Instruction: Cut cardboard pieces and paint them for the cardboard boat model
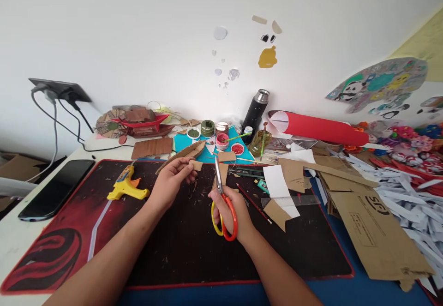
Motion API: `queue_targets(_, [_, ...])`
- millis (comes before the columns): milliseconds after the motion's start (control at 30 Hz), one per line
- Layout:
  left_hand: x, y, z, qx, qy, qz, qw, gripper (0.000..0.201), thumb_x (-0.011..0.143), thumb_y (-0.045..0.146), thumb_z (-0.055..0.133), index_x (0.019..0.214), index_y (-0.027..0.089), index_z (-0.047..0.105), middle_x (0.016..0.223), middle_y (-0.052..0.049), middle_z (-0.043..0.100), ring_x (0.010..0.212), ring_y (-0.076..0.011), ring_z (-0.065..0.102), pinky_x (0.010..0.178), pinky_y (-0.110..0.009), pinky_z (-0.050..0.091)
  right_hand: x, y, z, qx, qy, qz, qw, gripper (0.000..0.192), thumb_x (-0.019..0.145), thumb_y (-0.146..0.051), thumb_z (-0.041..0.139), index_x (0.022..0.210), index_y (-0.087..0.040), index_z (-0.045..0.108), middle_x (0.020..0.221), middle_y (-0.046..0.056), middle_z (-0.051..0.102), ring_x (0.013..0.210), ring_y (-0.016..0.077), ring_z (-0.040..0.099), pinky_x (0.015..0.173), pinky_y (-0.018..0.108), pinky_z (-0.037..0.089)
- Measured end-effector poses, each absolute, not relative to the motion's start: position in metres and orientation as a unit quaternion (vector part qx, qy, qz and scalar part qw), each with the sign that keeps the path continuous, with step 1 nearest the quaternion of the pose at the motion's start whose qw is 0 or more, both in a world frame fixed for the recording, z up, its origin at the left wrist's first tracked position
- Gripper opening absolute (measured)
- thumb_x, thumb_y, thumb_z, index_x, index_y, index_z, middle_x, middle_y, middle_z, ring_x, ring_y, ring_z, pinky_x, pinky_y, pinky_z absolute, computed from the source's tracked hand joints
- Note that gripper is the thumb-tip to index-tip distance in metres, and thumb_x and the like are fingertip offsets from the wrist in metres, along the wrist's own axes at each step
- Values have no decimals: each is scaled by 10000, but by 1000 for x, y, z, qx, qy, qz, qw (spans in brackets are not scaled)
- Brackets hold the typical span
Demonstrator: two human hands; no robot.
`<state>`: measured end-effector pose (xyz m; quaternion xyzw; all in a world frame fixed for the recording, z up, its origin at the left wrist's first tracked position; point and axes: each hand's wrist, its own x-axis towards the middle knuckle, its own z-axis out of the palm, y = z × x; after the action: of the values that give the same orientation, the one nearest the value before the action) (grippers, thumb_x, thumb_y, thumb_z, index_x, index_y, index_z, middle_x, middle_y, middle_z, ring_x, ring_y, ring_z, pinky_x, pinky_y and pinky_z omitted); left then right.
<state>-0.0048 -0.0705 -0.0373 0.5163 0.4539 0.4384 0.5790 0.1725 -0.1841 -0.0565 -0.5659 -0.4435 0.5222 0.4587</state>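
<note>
A messy tabletop (pixel 20 246) sits by a white wall. The left hand (pixel 169 181) pinches a small cardboard piece (pixel 196 165). Just right, the right hand (pixel 231 211) grips scissors (pixel 221 200), blades nearly closed. A yellow glue gun (pixel 126 183) lies left of the hands.

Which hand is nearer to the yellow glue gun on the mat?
Left. The left hand holds a cardboard piece just right of the glue gun; the right hand, gripping scissors, is farther right.
</note>
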Motion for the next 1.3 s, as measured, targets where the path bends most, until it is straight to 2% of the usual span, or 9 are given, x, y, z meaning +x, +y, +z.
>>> queue_targets(267, [-16, -75, -32, 521, 434, 489, 548, 462, 852, 570, 842, 1078, 193, 697, 759, -6, 738, 655, -171, 665, 643, -296, 526, 170, -183, -57, -596, -467, 489, 434, 481, 1001, -701, 653, 957, -223, 689, 564, -44, 619, 462, 158, 586, 501, 251, 459])
queue_targets(467, [-26, -67, -33, 485, 440, 589, 473, 303, 925, 463, 796, 1081, 212, 729, 770, 12, 725, 655, -146, 646, 624, -263, 498, 166, -180, -28, -635, -630, 354, 273, 419, 1016, -649, 722, 900, -247, 739, 769, 36, 770, 778, 259, 765, 692, 296, 487])
queue_targets(600, [-27, -66, -33, 474, 430, 609, 468, 269, 929, 450, 805, 1060, 225, 740, 766, 19, 720, 667, -142, 651, 627, -256, 509, 164, -165, -13, -659, -695, 238, 162, 525, 929, -758, 783, 842, -246, 704, 703, 61, 718, 747, 312, 746, 671, 328, 444])
queue_targets(733, [-27, -67, -34, 499, 437, 591, 459, 277, 949, 461, 787, 1080, 221, 738, 769, 14, 730, 661, -140, 655, 634, -259, 511, 165, -144, -4, -665, -711, 207, 95, 519, 941, -738, 790, 903, -223, 728, 747, 95, 738, 774, 335, 748, 683, 343, 443])
queue_targets(833, [-27, -68, -35, 511, 441, 584, 452, 292, 945, 474, 786, 1084, 223, 734, 773, 11, 737, 663, -144, 664, 631, -261, 511, 168, -134, -1, -654, -705, 252, 109, 445, 939, -658, 839, 944, -220, 761, 778, 78, 762, 754, 304, 740, 649, 322, 428])
queue_targets(967, [-25, -69, -36, 524, 451, 569, 446, 311, 926, 499, 791, 1066, 231, 719, 768, 15, 739, 655, -157, 672, 629, -273, 524, 177, -140, 6, -600, -710, 335, 153, 293, 988, -432, 844, 1194, -226, 810, 817, 23, 805, 760, 245, 763, 652, 291, 438])
queue_targets(1067, [-22, -71, -36, 543, 453, 549, 445, 338, 901, 530, 795, 1049, 237, 715, 763, 9, 745, 654, -171, 676, 625, -290, 534, 193, -153, 17, -633, -696, 289, 178, 204, 1067, -356, 753, 1189, -213, 832, 872, 37, 831, 834, 242, 784, 698, 299, 439])
queue_targets(1133, [-19, -73, -36, 558, 450, 536, 446, 368, 884, 556, 796, 1043, 235, 714, 756, 0, 747, 639, -178, 670, 612, -300, 533, 209, -165, 25, -674, -683, 235, 153, 177, 1087, -350, 727, 1120, -219, 842, 930, 55, 846, 889, 261, 786, 698, 313, 410])
queue_targets(1300, [-14, -83, -35, 600, 442, 478, 465, 432, 899, 601, 775, 1074, 214, 694, 803, -27, 760, 704, -202, 698, 689, -326, 574, 249, -201, 32, -767, -622, 156, 34, 216, 1090, -418, 729, 1156, -230, 810, 972, 68, 854, 947, 281, 787, 708, 320, 390])
